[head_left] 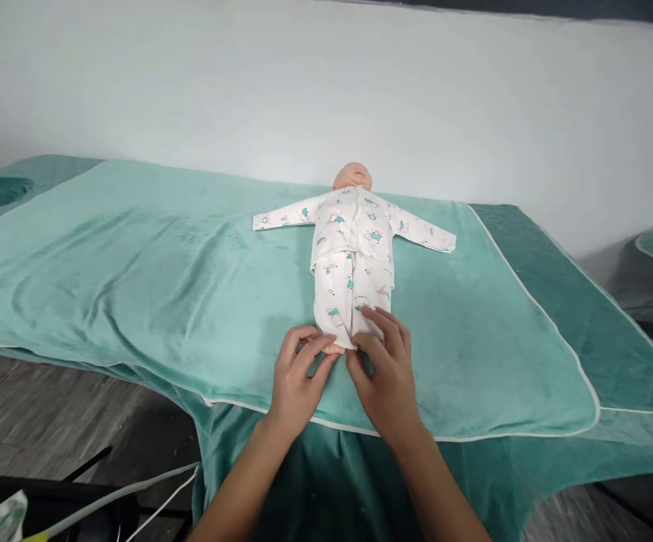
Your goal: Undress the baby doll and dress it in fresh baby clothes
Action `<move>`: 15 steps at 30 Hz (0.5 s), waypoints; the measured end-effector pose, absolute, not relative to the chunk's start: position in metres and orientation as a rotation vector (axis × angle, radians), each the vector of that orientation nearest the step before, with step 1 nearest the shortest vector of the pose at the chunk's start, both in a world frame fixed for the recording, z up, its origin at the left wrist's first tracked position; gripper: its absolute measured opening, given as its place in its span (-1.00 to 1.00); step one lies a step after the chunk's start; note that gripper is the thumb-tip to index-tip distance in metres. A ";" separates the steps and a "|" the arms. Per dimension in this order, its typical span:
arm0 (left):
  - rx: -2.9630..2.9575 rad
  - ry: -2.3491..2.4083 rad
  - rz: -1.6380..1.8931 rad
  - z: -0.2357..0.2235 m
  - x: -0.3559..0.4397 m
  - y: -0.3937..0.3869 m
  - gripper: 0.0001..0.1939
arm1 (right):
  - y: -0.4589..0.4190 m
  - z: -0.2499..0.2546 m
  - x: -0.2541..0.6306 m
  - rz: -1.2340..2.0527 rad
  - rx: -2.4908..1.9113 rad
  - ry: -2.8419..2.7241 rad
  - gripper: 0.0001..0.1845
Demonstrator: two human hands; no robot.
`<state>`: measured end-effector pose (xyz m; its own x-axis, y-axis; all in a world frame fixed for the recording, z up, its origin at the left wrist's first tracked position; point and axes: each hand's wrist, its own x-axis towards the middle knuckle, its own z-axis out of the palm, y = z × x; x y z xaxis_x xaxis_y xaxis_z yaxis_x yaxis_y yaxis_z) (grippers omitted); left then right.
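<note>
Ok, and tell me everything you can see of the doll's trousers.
The trousers look like thin, soft cloth, white with small teal and pinkish figures. They lie on the light green blanket, legs side by side and lightly creased, cuffs toward the person. The hem of the matching top covers their waist. Fingers of the left hand and right hand touch the cuffs; how firmly, I can't tell. A bit of foot shows below the cuff on the left.

The doll's jacket (358,222) and trousers (333,290) are both showing white, scattered with small teal, pink and dark cartoon motifs. The blanket (236,271) is glowing pale mint green inside cream piping, while the cover (586,301) is showing darker teal. The wall (218,90) is appearing plain greyish white.
</note>
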<state>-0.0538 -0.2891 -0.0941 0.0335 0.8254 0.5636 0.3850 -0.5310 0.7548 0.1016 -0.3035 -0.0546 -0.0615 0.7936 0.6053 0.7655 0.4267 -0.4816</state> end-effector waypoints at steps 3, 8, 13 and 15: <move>1.876 1.237 1.515 -0.097 -0.056 -0.289 -0.86 | -0.311 -0.059 0.099 0.078 -1.319 -1.833 -0.82; 1.812 1.227 1.515 -0.102 -0.056 -0.289 -0.87 | -0.319 -0.064 0.105 0.138 -1.318 -1.836 -0.75; 1.638 1.070 1.450 -0.102 -0.066 -0.289 -0.85 | -0.316 -0.063 0.132 0.283 -1.339 -1.605 -0.75; 1.406 1.032 1.495 -0.098 -0.071 -0.277 -0.84 | -0.296 -0.064 0.149 0.352 -1.388 -1.392 -0.73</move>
